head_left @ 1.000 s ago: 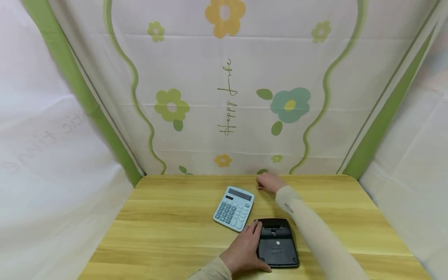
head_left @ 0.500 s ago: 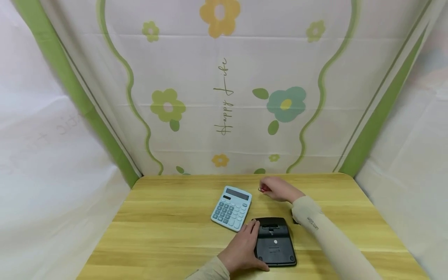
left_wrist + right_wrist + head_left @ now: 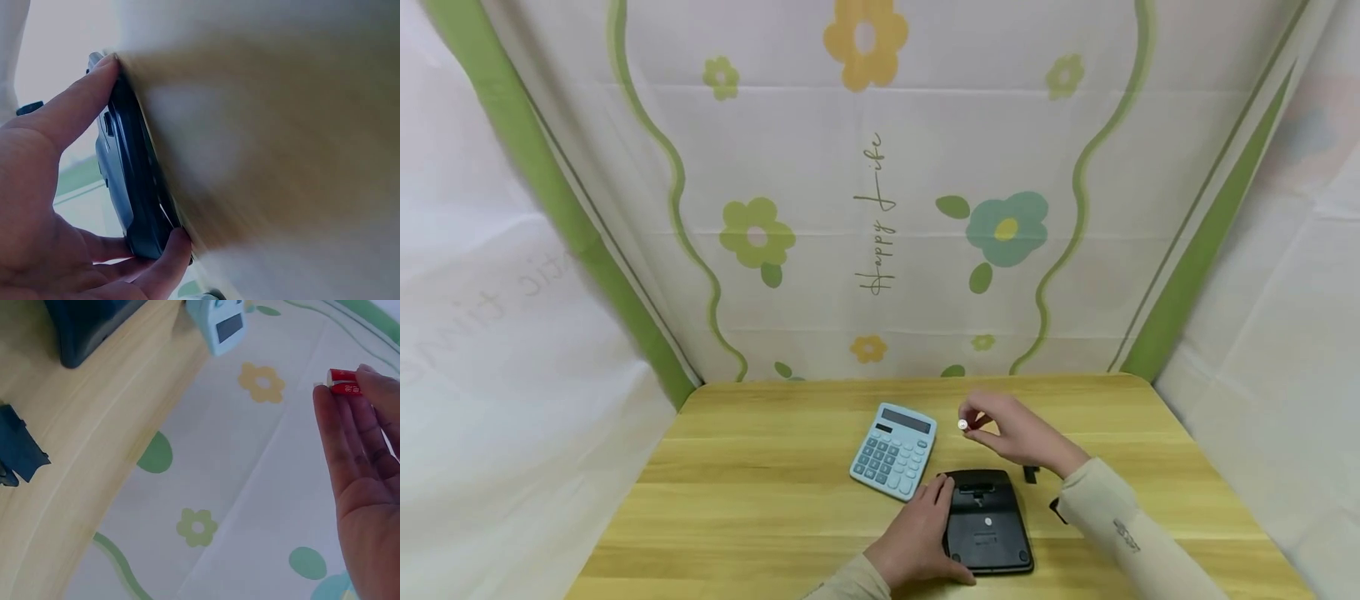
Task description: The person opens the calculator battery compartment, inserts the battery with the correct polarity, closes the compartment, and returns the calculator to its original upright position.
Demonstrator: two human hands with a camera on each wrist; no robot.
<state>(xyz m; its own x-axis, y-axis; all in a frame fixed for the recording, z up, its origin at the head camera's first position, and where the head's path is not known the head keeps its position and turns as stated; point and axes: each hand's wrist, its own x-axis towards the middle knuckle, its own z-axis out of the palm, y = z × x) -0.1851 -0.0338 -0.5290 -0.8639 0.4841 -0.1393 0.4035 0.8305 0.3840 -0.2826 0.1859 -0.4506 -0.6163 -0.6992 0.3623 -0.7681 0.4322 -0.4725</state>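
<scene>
A black calculator (image 3: 988,542) lies face down on the wooden table, its underside showing rubber feet and an uncovered battery slot (image 3: 977,488) near the far end. My left hand (image 3: 917,533) grips its left side, the thumb (image 3: 75,103) at one corner and fingers at the far one. Above the table, beyond the calculator, my right hand (image 3: 1011,429) pinches a red battery (image 3: 344,376) between thumb and fingertips. Its pale round end faces the head camera. A second red, printed shape lies against it in the right wrist view; I cannot tell whether it is another battery.
A light blue calculator (image 3: 895,450) lies face up, left of the black one. Right of the black calculator is a small black plastic piece (image 3: 1032,474), and another dark piece (image 3: 1057,510) shows partly beside the right sleeve. Flowered cloth (image 3: 880,208) hangs behind the table.
My right hand has drawn back from the table's far edge, toward me and slightly right, turning so the battery shows. The small black piece has come into sight. The left hand stays put.
</scene>
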